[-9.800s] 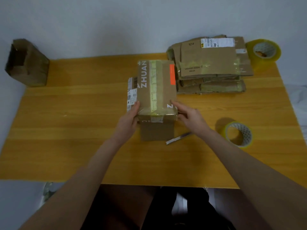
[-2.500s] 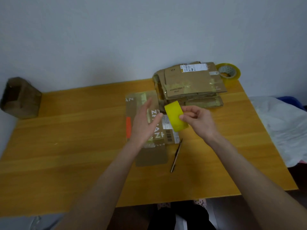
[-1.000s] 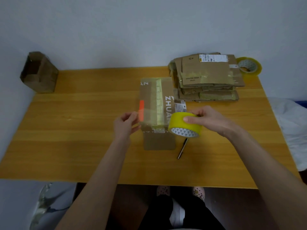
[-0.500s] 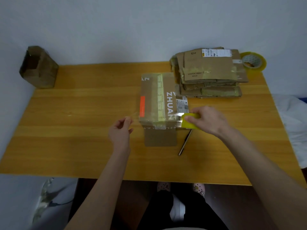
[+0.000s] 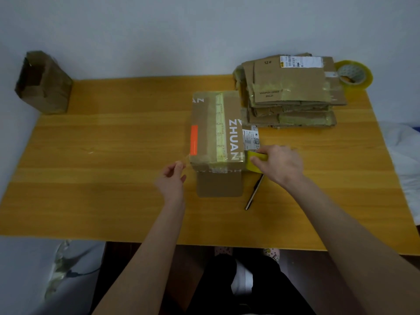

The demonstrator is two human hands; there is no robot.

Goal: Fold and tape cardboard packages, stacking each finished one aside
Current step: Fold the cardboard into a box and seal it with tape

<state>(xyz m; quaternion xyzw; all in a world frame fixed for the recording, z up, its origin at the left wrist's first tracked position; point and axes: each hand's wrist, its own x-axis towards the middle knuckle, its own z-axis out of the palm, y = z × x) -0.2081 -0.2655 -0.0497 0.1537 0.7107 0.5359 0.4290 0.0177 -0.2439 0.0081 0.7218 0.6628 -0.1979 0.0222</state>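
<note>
A wide wooden tabletop (image 5: 113,178) fills the view from above. At its far right sits a stack of flattened, taped cardboard packages (image 5: 288,92). Just left of the stack, near the middle, stands a cardboard box (image 5: 216,133) printed "ZHUAN", with an orange label on its top and one flap (image 5: 219,185) lying flat toward the person. A brown cardboard carton (image 5: 43,83) stands at the far left corner.

The right hand (image 5: 279,163) curls round a yellow tape roll (image 5: 253,162) held against the box's near right corner. The left hand (image 5: 171,180), just off the near left corner, pinches the free end of a clear tape strip (image 5: 186,158) between thumb and fingertips. The strip runs across the box's near end.

A spare tape roll (image 5: 354,75) rests behind the stack. A slim metal tool (image 5: 254,192) lies below the right hand.
</note>
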